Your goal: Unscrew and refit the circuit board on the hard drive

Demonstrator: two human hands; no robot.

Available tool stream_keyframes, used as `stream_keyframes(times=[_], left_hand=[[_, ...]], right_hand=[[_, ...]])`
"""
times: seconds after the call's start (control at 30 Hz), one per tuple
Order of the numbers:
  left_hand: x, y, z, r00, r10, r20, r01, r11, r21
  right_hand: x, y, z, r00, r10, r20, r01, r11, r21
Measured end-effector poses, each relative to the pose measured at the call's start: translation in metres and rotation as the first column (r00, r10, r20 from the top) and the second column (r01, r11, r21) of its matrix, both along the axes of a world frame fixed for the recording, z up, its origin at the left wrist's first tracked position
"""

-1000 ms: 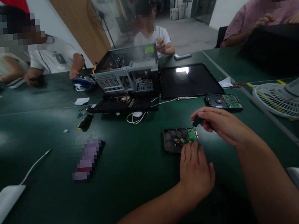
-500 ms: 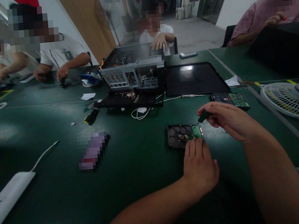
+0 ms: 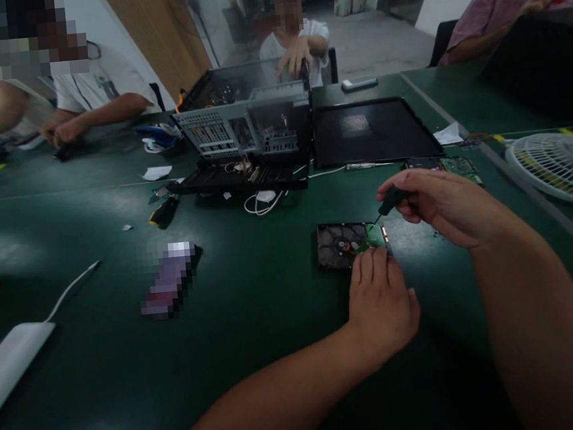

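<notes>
At the far left of the green table [image 3: 105, 385] lies a white box [image 3: 16, 362] with a cord, then a blurred purple phone [image 3: 169, 282] and, beyond it, a yellow-and-black tool [image 3: 164, 212]. An opened computer case [image 3: 243, 128] stands behind, with a seated person's hand [image 3: 297, 57] above its far right corner. Nearer, the hard drive [image 3: 334, 245] lies flat in front of the worker, its green board at the right end. The left hand [image 3: 381, 297] has its fingers extended over the drive's near edge, thumb apart. The right hand [image 3: 433, 205] grips a dark green screwdriver [image 3: 392, 200] in closed fingers, tip at the board; whether it touches I cannot tell. Behind that hand is a partly hidden second drive [image 3: 463, 168]; farther right, a white fan [image 3: 546, 165].
</notes>
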State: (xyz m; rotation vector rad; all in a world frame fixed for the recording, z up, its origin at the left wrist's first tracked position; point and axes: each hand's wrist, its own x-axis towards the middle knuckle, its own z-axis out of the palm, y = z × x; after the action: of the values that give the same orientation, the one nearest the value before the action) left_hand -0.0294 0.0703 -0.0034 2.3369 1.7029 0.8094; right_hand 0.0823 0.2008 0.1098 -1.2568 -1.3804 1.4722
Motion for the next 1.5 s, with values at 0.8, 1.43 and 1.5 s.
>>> stream_keyframes(times=[0.8, 1.43, 1.5], left_hand=[[0.0006, 0.0007, -0.0027, 1.000, -0.005, 0.022, 0.005, 1.000, -0.017], [-0.0002, -0.0010, -0.0032, 0.999, -0.006, 0.045, 0.006, 1.000, -0.002], [0.0000, -0.0014, -0.0031, 0.999, -0.004, 0.040, 0.004, 1.000, -0.003]], right_hand=[[0.0038, 0.0035, -0.0033, 0.999, -0.029, -0.037, 0.028, 0.999, -0.024], [0.0069, 0.0045, -0.0072, 0.984, 0.032, -0.178, -0.045, 0.996, -0.071], [0.0059, 0.0041, -0.0069, 0.989, 0.025, -0.147, -0.030, 0.999, -0.036]])
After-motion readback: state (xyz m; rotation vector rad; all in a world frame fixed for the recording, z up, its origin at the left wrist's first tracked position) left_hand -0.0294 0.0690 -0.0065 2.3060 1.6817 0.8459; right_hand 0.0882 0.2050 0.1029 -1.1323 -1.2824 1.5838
